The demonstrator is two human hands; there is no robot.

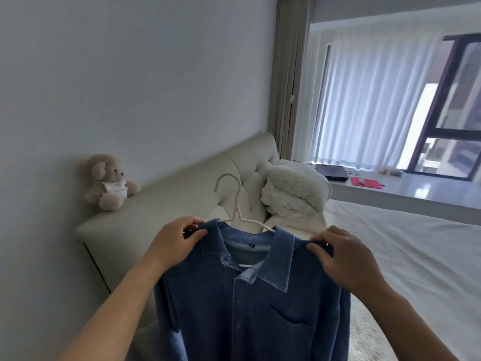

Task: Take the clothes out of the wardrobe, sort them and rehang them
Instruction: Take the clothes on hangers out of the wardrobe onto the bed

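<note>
Holding a blue denim shirt (250,303) up by both shoulders, the person pinches the fabric with the left hand (173,244) at about 9 o'clock of the collar and the right hand (346,259) at about 3 o'clock, the fingers (194,234) of each clenched on the shoulder seam. The shirt hangs on a pale hanger (235,207) whose hook stands free above the collar at 12 o'clock, held by neither hand. The main risk, as I judge it, lies there: the grip is on cloth only, so a tilt or a tug could let the hanger slide out of one shoulder and drop the shirt askew. The top placket looks open, which would make that slip easier. The wardrobe is not in view, so a turn is needed, and the free hook could snag the pillows (294,194) or the headboard (182,194) close behind it. The bed (416,251) lies at 3 o'clock.
</note>
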